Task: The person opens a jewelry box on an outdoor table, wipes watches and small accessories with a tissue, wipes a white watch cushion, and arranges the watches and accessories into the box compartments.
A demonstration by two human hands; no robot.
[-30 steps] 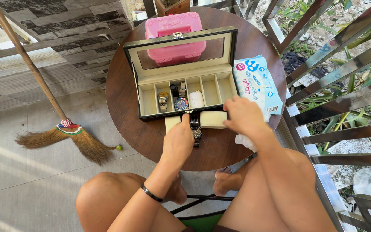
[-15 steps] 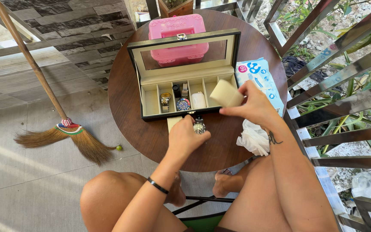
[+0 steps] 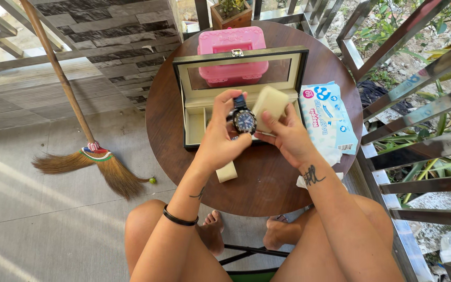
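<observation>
Both hands have come up off the tabletop (image 3: 267, 183): left hand (image 3: 224, 137) pinched shut on the blue-dial watch (image 3: 244, 119) over the open watch box (image 3: 194, 112), right hand (image 3: 287, 133) gripping the cream cushion (image 3: 270, 102) just beside it; looks like mid-fitting, next needs strap round cushion

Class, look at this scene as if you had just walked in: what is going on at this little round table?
A seated person holds a dark wristwatch with a blue dial in the left hand, above an open watch box. The right hand grips a cream cushion beside the watch. A second cream cushion lies on the round wooden table. A pink case sits behind the box, a pack of wipes to its right.
</observation>
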